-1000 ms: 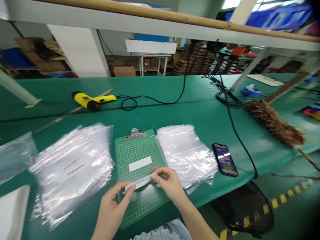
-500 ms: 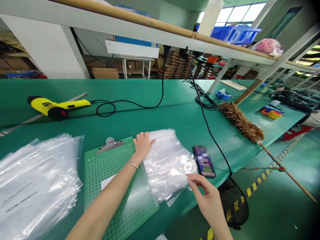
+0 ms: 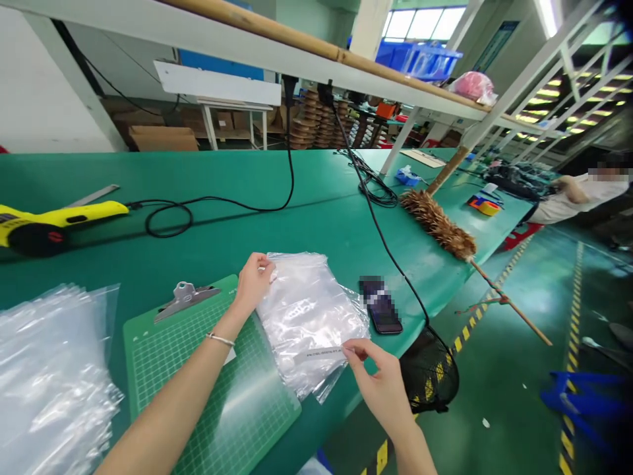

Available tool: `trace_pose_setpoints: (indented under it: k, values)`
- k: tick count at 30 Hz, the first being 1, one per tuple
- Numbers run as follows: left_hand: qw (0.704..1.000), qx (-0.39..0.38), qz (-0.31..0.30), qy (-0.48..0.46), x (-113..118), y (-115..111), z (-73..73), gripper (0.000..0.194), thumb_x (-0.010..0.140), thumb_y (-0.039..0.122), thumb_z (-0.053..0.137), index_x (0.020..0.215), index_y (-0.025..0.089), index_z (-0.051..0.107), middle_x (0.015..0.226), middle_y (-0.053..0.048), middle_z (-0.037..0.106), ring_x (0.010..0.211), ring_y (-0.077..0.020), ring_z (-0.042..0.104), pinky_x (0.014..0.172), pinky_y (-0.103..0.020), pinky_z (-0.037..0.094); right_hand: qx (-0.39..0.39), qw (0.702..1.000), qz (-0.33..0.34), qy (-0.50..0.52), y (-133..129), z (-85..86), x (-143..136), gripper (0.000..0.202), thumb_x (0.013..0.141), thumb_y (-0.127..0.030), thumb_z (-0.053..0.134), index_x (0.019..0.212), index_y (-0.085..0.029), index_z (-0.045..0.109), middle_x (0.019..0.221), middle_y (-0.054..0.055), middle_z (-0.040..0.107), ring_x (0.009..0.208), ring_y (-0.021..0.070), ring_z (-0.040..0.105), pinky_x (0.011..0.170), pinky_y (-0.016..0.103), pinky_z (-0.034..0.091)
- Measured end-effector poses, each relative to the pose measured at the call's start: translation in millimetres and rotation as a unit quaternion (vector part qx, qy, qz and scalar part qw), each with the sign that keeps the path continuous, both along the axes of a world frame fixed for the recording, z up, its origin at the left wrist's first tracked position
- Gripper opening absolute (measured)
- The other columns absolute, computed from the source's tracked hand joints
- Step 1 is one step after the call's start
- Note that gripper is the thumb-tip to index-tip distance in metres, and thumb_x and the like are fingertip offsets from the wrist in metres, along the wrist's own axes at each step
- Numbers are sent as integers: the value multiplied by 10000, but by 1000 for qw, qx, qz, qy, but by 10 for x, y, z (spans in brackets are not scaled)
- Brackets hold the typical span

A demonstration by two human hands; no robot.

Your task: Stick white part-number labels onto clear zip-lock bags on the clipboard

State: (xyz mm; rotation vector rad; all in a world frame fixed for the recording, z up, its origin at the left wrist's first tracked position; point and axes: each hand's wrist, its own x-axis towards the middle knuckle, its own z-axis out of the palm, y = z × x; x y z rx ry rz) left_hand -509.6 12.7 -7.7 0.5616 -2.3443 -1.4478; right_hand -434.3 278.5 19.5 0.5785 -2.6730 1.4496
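A stack of clear plastic bags lies on the green table, overlapping the right edge of a green gridded clipboard. My left hand pinches the top left corner of the stack, its forearm crossing the clipboard. In my right hand, thumb and index finger hold the right end of a narrow printed strip over the lower part of the bags. Part of a white paper shows on the clipboard beside my left forearm.
Another pile of plastic bags lies at left, below a yellow heat gun. A phone, black cable and feather duster are at right. A person sits at far right.
The view has shifted right. My left hand's fingers have closed at the bags' corner. The strip's printing now shows by my right hand. A person has come into view at far right.
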Motion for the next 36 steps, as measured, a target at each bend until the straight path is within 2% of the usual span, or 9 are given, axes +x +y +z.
trace_pose_setpoints:
  k: [6, 10, 13, 15, 18, 20, 23, 29, 36]
  values:
    - [995, 87, 54, 4, 955, -548, 186, 387, 752, 441, 469, 1030, 203, 344, 678, 54, 497, 472, -126, 572, 460, -280, 504, -11, 997, -50, -57, 132, -120, -36, 185, 773, -361, 592, 781, -184, 644, 704, 44, 629, 654, 186, 582, 620, 267, 484]
    - [993, -4, 107, -41, 1679, -877, 20, 360, 752, 400, 463, 1021, 184, 365, 660, 36, 497, 484, -160, 565, 475, -343, 514, -27, 996, -56, -69, 82, -246, -100, 219, 705, -396, 644, 779, -190, 655, 690, 40, 621, 636, 190, 591, 628, 274, 494]
    - [978, -128, 143, -80, 1969, -897, -168, 403, 795, 318, 437, 1140, 114, 393, 863, -115, 578, 840, -281, 601, 749, -504, 484, -27, 994, -56, -93, -74, -265, -101, 250, 668, -424, 663, 771, -196, 654, 695, 43, 625, 632, 193, 597, 619, 269, 491]
    - [961, -207, 152, -101, 2040, -842, -260, 496, 830, 300, 430, 1259, 67, 346, 1196, -246, 465, 1170, -368, 415, 930, -583, 332, -21, 992, -56, -107, -189, -250, -78, 267, 662, -445, 658, 769, -200, 648, 705, 47, 623, 634, 195, 591, 597, 266, 483]
    - [946, -281, 93, -131, 2050, -754, -341, 526, 872, 321, 429, 1350, 140, 306, 1426, -181, 279, 1330, -352, 171, 1031, -580, 169, -10, 992, -51, -117, -317, -227, -46, 282, 656, -462, 655, 768, -204, 642, 720, 50, 621, 636, 193, 582, 537, 251, 463]
    - [939, -306, 33, -152, 2037, -719, -372, 490, 885, 340, 438, 1348, 216, 334, 1432, -110, 323, 1331, -323, 198, 1035, -586, 152, -3, 992, -44, -118, -371, -219, -38, 294, 641, -468, 663, 758, -199, 643, 712, 54, 621, 616, 190, 576, 470, 241, 438]
    - [925, -333, -8, -181, 2012, -684, -383, 446, 906, 354, 412, 1326, 209, 377, 1406, -123, 370, 1296, -340, 264, 988, -617, 199, 10, 991, -43, -125, -454, -200, -26, 303, 635, -468, 669, 762, -193, 645, 702, 59, 622, 598, 195, 576, 415, 238, 415]
    - [910, -362, -27, -202, 2017, -713, -296, 443, 906, 408, 396, 1298, 201, 403, 1369, -147, 394, 1236, -341, 334, 948, -579, 275, -64, 966, -26, -250, -798, -197, 132, 300, 595, -467, 716, 718, -201, 650, 605, 28, 625, 577, 193, 596, 567, 267, 525]
    - [932, -268, -113, -216, 2170, -1071, -225, 732, 856, 535, 425, 1413, 274, 29, 1481, -110, 210, 1361, -314, 109, 1034, -626, 67, -58, 922, 64, -377, -1174, -406, 365, 386, 570, -526, 728, 707, -172, 657, 522, 37, 629, 505, 204, 604, 518, 300, 534]
